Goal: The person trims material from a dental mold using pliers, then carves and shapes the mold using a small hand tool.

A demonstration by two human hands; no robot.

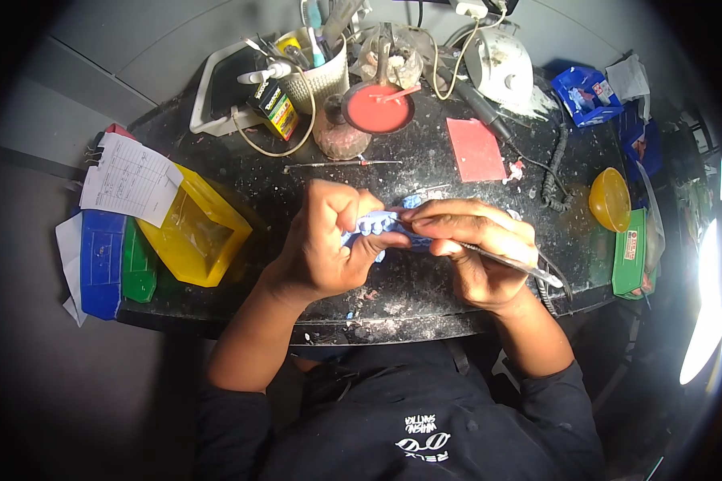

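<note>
A light-blue dental cast [375, 225] with a row of teeth is held up over the middle of the dark bench. My left hand [322, 239] is closed around its left side, the thumb along the near edge. At the cast's right end is my right hand [493, 250], its fingers pinching a thin metal hand tool [509, 262]. The tool's handle sticks out to the lower right; its tip is hidden by the fingers and cast. Blue scraps [411, 201] lie on the bench just behind the cast.
Behind my hands, a small pan of pink wax [377, 111] sits above a glass burner [341, 138]. A pink wax sheet [475, 150] and thin instrument [343, 163] lie nearby. A yellow tray [208, 260] stands left, a yellow bowl [610, 199] right. A cabled handpiece [489, 116] lies behind.
</note>
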